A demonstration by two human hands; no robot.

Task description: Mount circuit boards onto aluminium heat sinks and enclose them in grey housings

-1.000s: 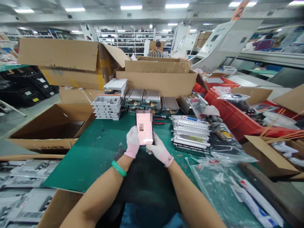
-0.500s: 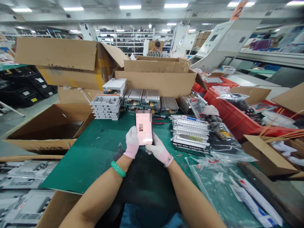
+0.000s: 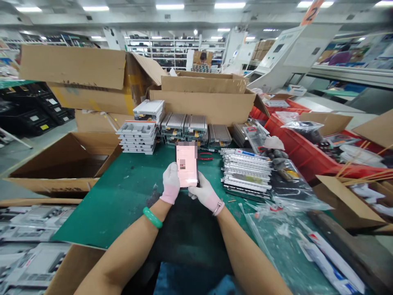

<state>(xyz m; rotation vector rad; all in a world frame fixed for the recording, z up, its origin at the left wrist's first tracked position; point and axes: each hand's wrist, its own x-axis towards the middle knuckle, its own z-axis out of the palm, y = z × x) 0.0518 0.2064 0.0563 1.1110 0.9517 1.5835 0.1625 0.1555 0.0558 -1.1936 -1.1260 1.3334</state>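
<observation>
A smartphone (image 3: pixel 188 166) with a bright pinkish screen is held upright over the near middle of the green table (image 3: pixel 123 192). My left hand (image 3: pixel 170 180), in a white glove with a pink cuff, is closed on the phone's left edge. At the lower right corner, my right hand (image 3: pixel 202 191) grips it, gloved the same way, its thumb near the screen's bottom. The fingers behind the phone are hidden. Red-handled pliers (image 3: pixel 205 156) lie just beyond the phone on the right.
Finned metal heat sinks (image 3: pixel 196 125) and grey plastic housings (image 3: pixel 137 135) stand stacked at the back. Metal strips (image 3: pixel 245 174) are piled on the right, near adhesive tubes (image 3: pixel 334 262). Cardboard boxes (image 3: pixel 202 104) and a red bin (image 3: pixel 297 151) border the table. A person (image 3: pixel 203 58) sits far behind.
The view has shifted very slightly. Both hands keep the phone in the same place, and its screen looks the same.
</observation>
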